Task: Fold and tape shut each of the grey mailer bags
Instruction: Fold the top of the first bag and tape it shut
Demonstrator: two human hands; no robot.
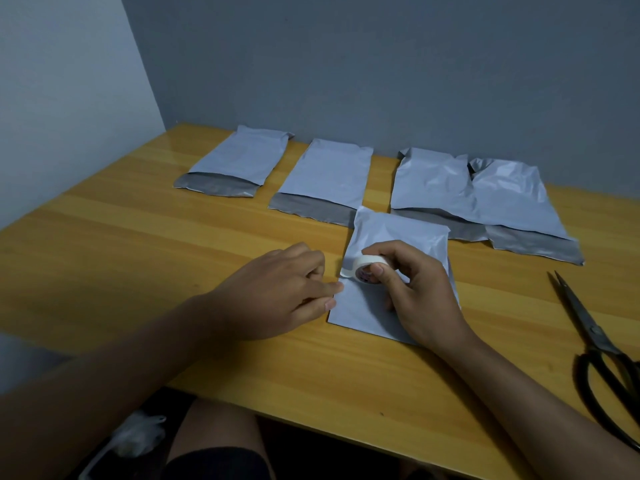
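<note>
A folded grey mailer bag (pixel 398 237) lies on the wooden table (pixel 138 244) in front of me. My right hand (pixel 415 292) holds a small roll of white tape (pixel 367 266) above this bag, thumb and fingers curled round it. My left hand (pixel 277 292) lies at the bag's left edge, fingertips touching the edge just below the tape's loose end. Behind, several grey mailer bags (pixel 329 174) lie in a row with their darker open flaps towards me.
Black scissors (pixel 595 341) lie shut at the table's right edge, points away from me. A grey wall stands close behind the row of bags. My knee and a crumpled plastic bag (pixel 138 434) show under the table's front edge.
</note>
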